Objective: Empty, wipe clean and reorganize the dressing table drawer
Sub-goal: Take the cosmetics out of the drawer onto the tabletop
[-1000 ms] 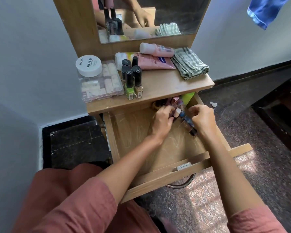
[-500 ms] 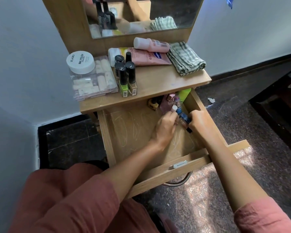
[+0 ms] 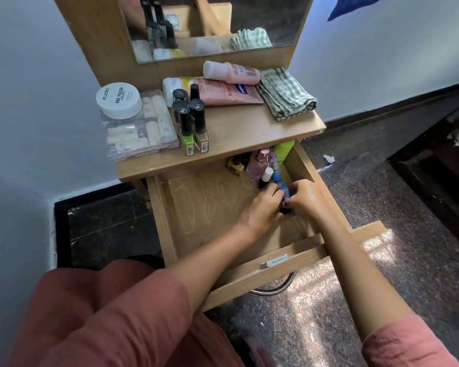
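Note:
The wooden drawer (image 3: 276, 271) is pulled out, its scratched floor mostly bare on the left. A cluster of small cosmetic bottles (image 3: 263, 165) lies in its far right corner, with a green bottle (image 3: 284, 151) behind them. My left hand (image 3: 260, 210) and my right hand (image 3: 306, 198) meet over small dark and blue bottles (image 3: 284, 190) near the drawer's right wall, fingers curled around them. What exactly each hand holds is hidden by the fingers.
On the tabletop (image 3: 249, 131) stand several nail polish bottles (image 3: 191, 123), a white jar (image 3: 118, 99) on a clear box (image 3: 141, 128), two pink tubes (image 3: 223, 91) and a folded checked cloth (image 3: 285, 94). A mirror (image 3: 212, 22) rises behind. Dark floor lies to the right.
Both hands have slid from the bottle cluster at the drawer's back toward the front and come close together around the small bottles.

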